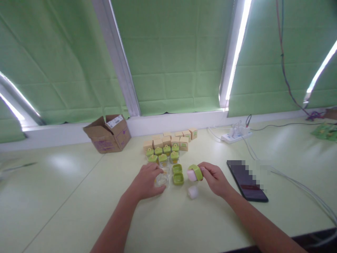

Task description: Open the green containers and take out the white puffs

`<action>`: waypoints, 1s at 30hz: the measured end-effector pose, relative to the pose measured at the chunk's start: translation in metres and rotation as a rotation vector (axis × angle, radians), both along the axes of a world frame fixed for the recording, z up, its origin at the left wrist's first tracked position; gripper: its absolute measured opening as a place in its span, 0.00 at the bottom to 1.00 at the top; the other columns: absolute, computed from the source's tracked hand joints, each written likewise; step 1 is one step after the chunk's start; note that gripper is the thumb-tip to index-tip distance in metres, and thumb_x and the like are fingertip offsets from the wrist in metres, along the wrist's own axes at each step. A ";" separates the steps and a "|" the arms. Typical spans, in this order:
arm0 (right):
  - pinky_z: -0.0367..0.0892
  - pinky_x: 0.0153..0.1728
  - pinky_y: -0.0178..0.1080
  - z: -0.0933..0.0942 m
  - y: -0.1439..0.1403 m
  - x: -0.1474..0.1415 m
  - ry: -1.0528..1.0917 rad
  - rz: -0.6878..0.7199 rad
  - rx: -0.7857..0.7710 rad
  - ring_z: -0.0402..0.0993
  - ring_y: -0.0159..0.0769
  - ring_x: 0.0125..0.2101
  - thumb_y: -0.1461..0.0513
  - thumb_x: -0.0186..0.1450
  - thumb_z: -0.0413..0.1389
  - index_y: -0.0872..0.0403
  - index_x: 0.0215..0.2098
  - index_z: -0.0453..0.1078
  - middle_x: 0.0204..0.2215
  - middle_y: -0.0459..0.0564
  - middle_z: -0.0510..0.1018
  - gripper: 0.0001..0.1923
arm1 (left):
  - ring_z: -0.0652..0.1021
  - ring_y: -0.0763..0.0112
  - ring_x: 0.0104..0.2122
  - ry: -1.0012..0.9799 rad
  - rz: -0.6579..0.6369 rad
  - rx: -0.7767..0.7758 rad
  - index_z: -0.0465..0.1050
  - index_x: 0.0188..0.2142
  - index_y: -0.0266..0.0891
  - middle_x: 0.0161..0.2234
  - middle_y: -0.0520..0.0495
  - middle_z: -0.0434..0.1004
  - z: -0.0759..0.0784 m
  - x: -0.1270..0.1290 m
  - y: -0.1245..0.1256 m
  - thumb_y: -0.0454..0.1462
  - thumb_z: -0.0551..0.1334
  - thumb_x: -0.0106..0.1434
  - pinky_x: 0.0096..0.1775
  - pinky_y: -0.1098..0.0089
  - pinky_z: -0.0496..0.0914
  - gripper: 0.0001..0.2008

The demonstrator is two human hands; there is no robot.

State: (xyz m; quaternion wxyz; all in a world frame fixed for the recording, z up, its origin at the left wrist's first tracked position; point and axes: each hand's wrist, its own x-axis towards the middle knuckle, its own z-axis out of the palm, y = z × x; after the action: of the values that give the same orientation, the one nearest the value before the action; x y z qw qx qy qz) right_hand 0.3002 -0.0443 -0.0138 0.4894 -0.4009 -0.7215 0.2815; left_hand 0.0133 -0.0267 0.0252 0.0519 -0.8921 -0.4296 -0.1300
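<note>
The left hand [148, 181] is curved around a clear jar [162, 180] on the tabletop [163, 225], its thumb on the near side and its fingers on the far side, parted by about the jar's width. The right hand [216, 180] pinches a green lid [198, 172] between thumb and fingers, holding it tipped on its side, with a whitish plug [192, 175] showing at its left-facing side. Just below this lid, a loose white piece [193, 192] lies on the tabletop.

Between the two hands, two green square caps [178, 179] sit one behind the other, hollow side up. Beyond the left hand stand several lidded jars [163, 159], clear below, with green tops and pale loops on them. Behind these is a cluster of small tan boxes [183, 143], some with a green-edged panel on the front.

An open cardboard box [112, 135] with a white label stands farther left, near the wall. On the right, a white power strip [234, 136] carries several plugs, and a dark phone [247, 182], partly pixelated, lies beside the right forearm. Green blinds [179, 52] cover the windows behind.
</note>
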 end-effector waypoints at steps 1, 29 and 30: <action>0.61 0.30 0.34 0.000 0.000 0.000 -0.003 -0.002 -0.004 0.67 0.32 0.26 0.59 0.69 0.44 0.55 0.31 0.69 0.25 0.46 0.72 0.16 | 0.70 0.59 0.41 0.002 0.004 0.002 0.72 0.40 0.41 0.37 0.45 0.69 0.000 0.000 0.000 0.46 0.64 0.52 0.45 0.61 0.63 0.17; 0.54 0.14 0.27 0.004 -0.014 -0.012 0.002 0.353 -0.330 0.59 0.24 0.13 0.55 0.67 0.46 0.56 0.22 0.64 0.14 0.42 0.69 0.19 | 0.74 0.65 0.42 -0.183 -0.410 0.082 0.59 0.57 0.47 0.45 0.43 0.74 -0.014 0.057 -0.028 0.34 0.57 0.62 0.41 0.66 0.68 0.23; 0.54 0.14 0.26 0.003 -0.014 -0.012 -0.001 0.352 -0.339 0.59 0.23 0.13 0.56 0.67 0.46 0.56 0.22 0.64 0.13 0.41 0.68 0.19 | 0.75 0.65 0.41 -0.173 -0.418 0.089 0.60 0.56 0.47 0.44 0.44 0.75 -0.014 0.057 -0.028 0.34 0.56 0.63 0.40 0.66 0.68 0.22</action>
State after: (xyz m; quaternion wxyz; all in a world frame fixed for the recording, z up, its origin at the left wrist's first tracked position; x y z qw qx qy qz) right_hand 0.2886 -0.0586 -0.0104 0.3581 -0.3455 -0.7230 0.4793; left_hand 0.0705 -0.0550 0.0115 0.0260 -0.9441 -0.2322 -0.2328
